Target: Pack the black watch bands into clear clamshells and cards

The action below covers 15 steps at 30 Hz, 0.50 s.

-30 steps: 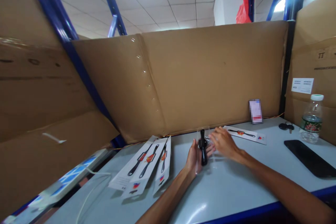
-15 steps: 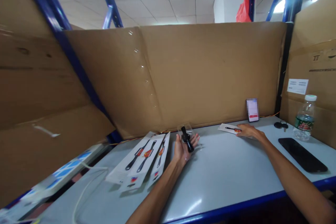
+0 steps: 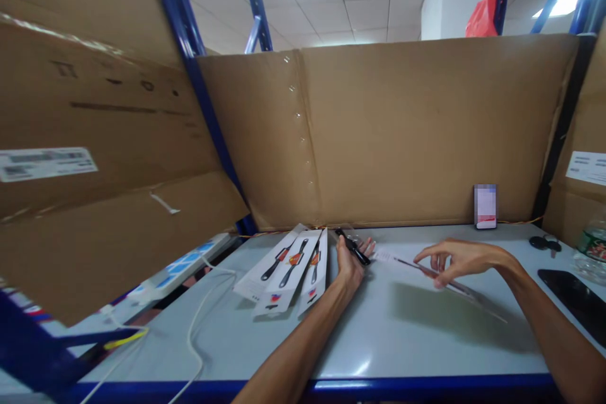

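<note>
In my left hand [image 3: 350, 265], palm up, lies a black two-handled tool [image 3: 356, 249] that looks like a spokeshave, with clear plastic packaging [image 3: 353, 233] around it. My thumb rests along its side. Pinched between the thumb and fingers of my right hand [image 3: 457, 262] is a printed card [image 3: 466, 293], tilted above the table and seen almost edge-on. Its far end points towards my left hand. Left of my left forearm, several white printed cards [image 3: 288, 278] overlap in a fan, each picturing a black tool with a red-orange middle.
A lit phone [image 3: 485, 207] leans against the cardboard back wall [image 3: 426, 132]. Keys [image 3: 545, 243], a dark phone [image 3: 575, 303] and a water bottle [image 3: 591, 249] are at the right. A white cable [image 3: 194, 328] and a power strip [image 3: 189, 265] are at the left.
My right hand has lifted the card off the table and brought it left, closer to my left hand. The left hand keeps the black tool, now turned more sideways. The view has swung left.
</note>
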Each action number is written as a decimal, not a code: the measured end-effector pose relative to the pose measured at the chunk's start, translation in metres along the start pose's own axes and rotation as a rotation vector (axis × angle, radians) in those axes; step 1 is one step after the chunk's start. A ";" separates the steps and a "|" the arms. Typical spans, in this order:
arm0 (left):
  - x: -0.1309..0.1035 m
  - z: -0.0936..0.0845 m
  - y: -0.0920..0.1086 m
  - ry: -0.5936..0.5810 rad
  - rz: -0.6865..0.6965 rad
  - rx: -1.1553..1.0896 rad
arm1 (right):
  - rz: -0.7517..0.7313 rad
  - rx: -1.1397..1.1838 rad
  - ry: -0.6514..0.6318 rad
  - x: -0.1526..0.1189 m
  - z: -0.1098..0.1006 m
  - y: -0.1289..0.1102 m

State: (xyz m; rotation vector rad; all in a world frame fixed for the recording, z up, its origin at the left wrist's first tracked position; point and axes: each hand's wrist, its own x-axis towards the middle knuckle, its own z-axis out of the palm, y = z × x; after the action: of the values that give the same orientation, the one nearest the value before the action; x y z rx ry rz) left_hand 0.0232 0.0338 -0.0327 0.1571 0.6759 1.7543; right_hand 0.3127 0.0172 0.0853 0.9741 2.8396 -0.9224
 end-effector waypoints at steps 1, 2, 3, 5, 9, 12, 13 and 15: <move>0.000 0.000 -0.001 0.009 0.006 0.001 | -0.027 -0.005 -0.047 -0.001 0.003 -0.007; 0.000 0.000 -0.002 0.020 0.016 0.002 | -0.035 -0.025 -0.071 -0.001 0.005 -0.013; 0.000 0.001 -0.002 0.027 0.027 0.002 | -0.035 -0.053 -0.077 -0.001 0.008 -0.017; -0.001 0.001 -0.004 0.025 0.042 0.003 | -0.030 -0.108 -0.073 0.000 0.012 -0.021; -0.002 0.002 -0.005 0.015 0.073 0.014 | -0.009 -0.160 -0.047 0.002 0.016 -0.026; -0.001 0.001 -0.006 0.009 0.079 0.024 | 0.035 -0.197 -0.009 0.003 0.023 -0.034; 0.000 0.001 -0.007 0.007 0.078 0.027 | 0.050 -0.213 0.008 0.003 0.027 -0.038; 0.002 -0.001 -0.007 -0.007 0.060 0.033 | 0.082 -0.240 0.047 0.003 0.036 -0.046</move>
State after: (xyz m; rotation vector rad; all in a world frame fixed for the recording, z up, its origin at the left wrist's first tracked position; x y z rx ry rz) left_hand 0.0283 0.0364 -0.0373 0.2076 0.7014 1.7998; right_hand 0.2780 -0.0294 0.0790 1.0837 2.8363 -0.5424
